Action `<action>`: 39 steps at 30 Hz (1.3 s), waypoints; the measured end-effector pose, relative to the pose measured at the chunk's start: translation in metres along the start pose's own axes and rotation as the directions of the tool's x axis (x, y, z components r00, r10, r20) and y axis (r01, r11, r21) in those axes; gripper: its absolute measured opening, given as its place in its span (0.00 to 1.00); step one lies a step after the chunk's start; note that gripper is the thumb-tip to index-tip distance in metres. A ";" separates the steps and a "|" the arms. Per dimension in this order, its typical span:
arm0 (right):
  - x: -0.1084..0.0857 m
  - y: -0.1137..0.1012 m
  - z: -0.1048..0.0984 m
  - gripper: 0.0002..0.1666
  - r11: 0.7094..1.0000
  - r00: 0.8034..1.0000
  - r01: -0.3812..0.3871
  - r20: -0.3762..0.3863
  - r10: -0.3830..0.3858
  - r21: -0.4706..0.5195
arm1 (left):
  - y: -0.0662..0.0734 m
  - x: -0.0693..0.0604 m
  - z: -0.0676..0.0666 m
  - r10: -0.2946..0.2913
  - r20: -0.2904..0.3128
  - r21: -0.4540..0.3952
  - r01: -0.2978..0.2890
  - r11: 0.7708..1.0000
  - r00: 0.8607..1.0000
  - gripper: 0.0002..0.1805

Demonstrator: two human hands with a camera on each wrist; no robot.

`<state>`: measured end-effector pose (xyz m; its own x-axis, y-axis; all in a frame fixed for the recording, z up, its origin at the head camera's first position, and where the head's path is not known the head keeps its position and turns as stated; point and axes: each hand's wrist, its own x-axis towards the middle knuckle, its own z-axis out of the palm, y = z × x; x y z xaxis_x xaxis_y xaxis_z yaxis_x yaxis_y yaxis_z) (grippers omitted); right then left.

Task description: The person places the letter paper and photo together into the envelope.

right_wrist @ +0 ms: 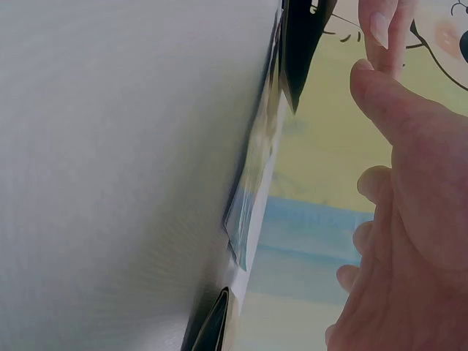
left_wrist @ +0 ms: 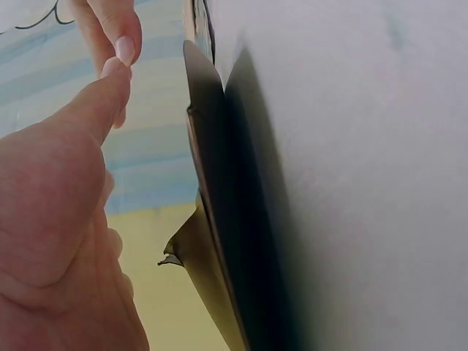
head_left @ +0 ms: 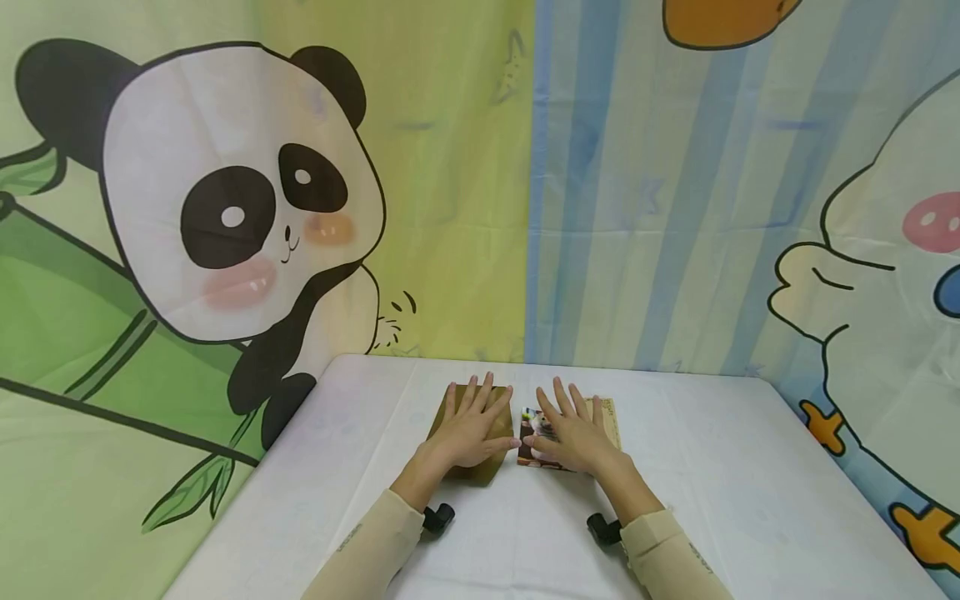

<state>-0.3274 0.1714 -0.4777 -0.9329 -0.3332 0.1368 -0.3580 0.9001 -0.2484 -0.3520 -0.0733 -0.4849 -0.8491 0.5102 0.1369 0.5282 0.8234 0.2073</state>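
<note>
Side by side over the table, both hands are held palm down with straight, spread fingers. My left hand (head_left: 471, 432) is above a brown paper envelope or folded sheet (head_left: 474, 477); a gap between them shows in the left wrist view, where the envelope (left_wrist: 207, 274) has a raised flap. My right hand (head_left: 576, 442) is over a glossy picture card (head_left: 537, 423) and a beige patterned paper (head_left: 612, 417), apart from both in the right wrist view. The card (right_wrist: 252, 186) lies nearly flat there. The two thumb tips come close together; whether they touch I cannot tell.
A white-covered table (head_left: 360, 467) reaches back to a cartoon-printed curtain (head_left: 450, 208) with a panda. Black wrist devices (head_left: 439, 518) sit under both forearms. A folded edge (right_wrist: 216, 322) of paper stands up slightly near the card.
</note>
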 end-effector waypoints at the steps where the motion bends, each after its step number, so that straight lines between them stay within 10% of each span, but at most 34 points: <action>1: 0.000 0.000 0.000 0.54 1.000 1.000 0.001 -0.002 -0.001 0.002 | 0.000 0.000 0.000 -0.001 0.000 -0.003 0.001 1.000 1.000 0.50; 39: -0.001 -0.019 0.004 0.51 0.997 0.997 0.071 0.024 -0.072 0.043 | -0.026 -0.005 -0.018 -0.064 0.007 -0.057 0.064 0.996 0.998 0.53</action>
<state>-0.3201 0.1536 -0.4770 -0.9053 -0.4040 0.1317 -0.4249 0.8611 -0.2793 -0.3612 -0.1013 -0.4737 -0.8811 0.4583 0.1165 0.4722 0.8391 0.2702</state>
